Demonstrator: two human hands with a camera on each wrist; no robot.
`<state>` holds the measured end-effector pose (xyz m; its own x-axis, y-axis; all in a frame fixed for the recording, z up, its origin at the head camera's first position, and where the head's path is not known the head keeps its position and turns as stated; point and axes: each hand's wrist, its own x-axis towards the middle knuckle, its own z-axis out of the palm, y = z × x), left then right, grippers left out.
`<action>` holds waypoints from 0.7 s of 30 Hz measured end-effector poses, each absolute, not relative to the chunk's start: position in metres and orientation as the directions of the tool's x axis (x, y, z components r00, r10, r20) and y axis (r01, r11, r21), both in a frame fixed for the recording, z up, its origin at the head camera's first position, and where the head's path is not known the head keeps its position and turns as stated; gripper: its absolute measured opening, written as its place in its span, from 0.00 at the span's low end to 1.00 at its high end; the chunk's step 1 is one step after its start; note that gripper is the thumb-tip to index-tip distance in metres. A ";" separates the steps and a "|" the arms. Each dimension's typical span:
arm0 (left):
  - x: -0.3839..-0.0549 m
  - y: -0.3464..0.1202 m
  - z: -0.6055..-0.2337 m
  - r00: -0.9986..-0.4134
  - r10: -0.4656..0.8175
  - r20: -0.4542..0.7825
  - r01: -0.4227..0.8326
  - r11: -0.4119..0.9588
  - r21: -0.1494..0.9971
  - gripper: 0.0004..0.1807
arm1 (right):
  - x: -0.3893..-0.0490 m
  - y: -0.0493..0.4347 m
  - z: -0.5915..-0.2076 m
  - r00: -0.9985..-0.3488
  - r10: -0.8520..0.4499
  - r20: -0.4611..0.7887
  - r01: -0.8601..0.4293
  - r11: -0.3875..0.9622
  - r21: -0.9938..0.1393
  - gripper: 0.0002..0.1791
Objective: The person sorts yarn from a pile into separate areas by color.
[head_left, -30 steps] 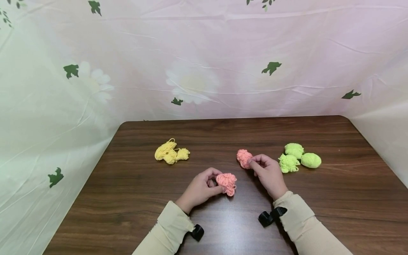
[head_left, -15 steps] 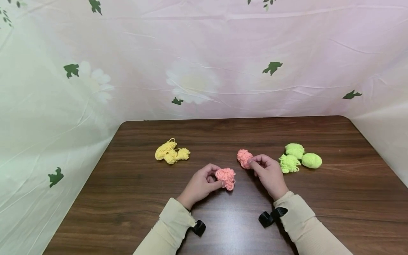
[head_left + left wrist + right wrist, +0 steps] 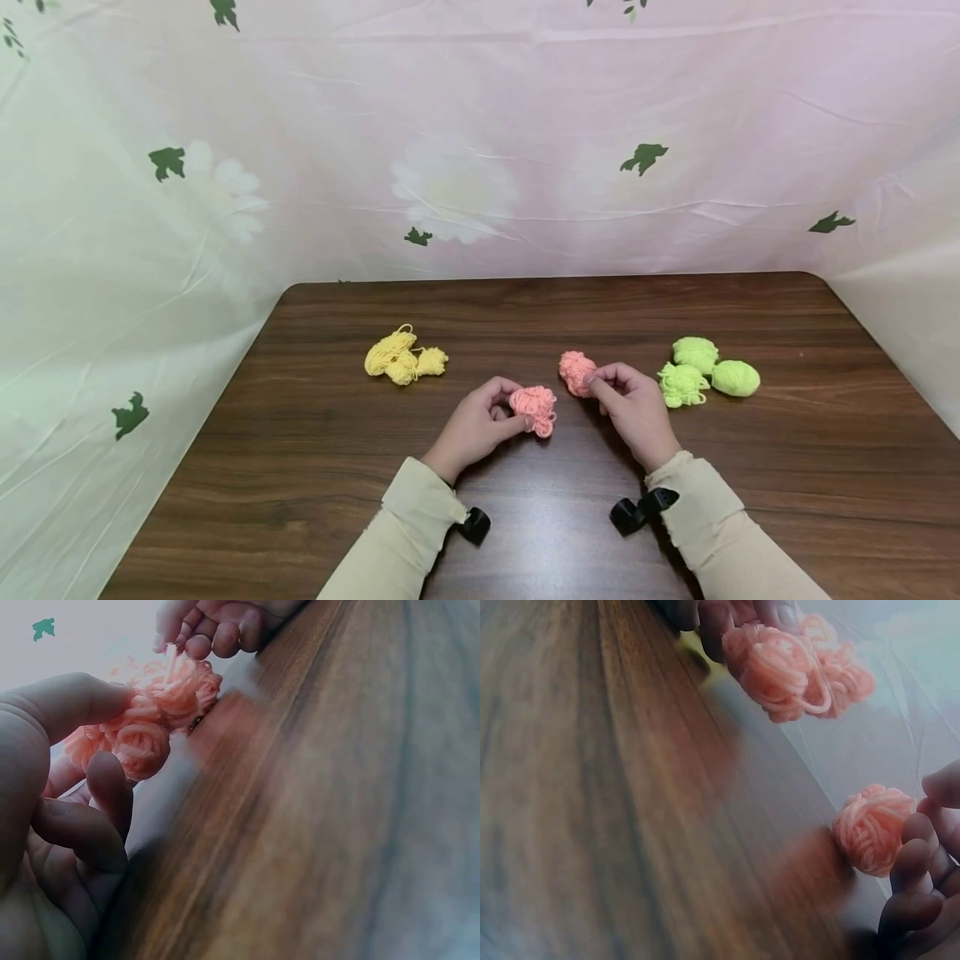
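Observation:
My left hand (image 3: 476, 425) pinches a loose, loopy ball of coral-pink yarn (image 3: 534, 408) between thumb and fingers. In the right wrist view this yarn ball (image 3: 780, 671) hangs above the table, apart from the other one. A second, rounder coral-pink yarn ball (image 3: 576, 372) lies a little farther back, to the right. The thumb and forefinger of my right hand (image 3: 633, 412) pinch its right edge. In the right wrist view that ball (image 3: 874, 829) sits at the fingertips, close to the tabletop. The left wrist view shows pink yarn (image 3: 142, 735) against the thumb.
Several yellow yarn balls (image 3: 401, 360) lie bunched at the back left of the brown wooden table (image 3: 300, 483). Three lime-green yarn balls (image 3: 696, 354) touch one another right of my right hand. A floral cloth (image 3: 480, 125) hangs behind the table.
My left hand has moved slightly away from me with its pink yarn ball, nearer the second one. The right hand and its ball have stayed in place.

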<state>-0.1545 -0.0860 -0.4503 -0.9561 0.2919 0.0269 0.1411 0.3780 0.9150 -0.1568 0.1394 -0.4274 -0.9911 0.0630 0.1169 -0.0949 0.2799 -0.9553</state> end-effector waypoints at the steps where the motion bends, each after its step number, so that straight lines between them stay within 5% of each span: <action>1: -0.156 -0.086 -0.453 -0.956 0.292 0.030 0.143 0.375 0.916 0.18 | -0.157 0.139 -0.427 -0.991 0.063 0.119 -0.097 0.281 -0.955 0.06; 21: -0.160 -0.087 -0.456 -0.953 0.301 0.040 0.147 0.342 0.928 0.18 | -0.157 0.138 -0.427 -0.990 0.065 0.123 -0.098 0.298 -0.950 0.06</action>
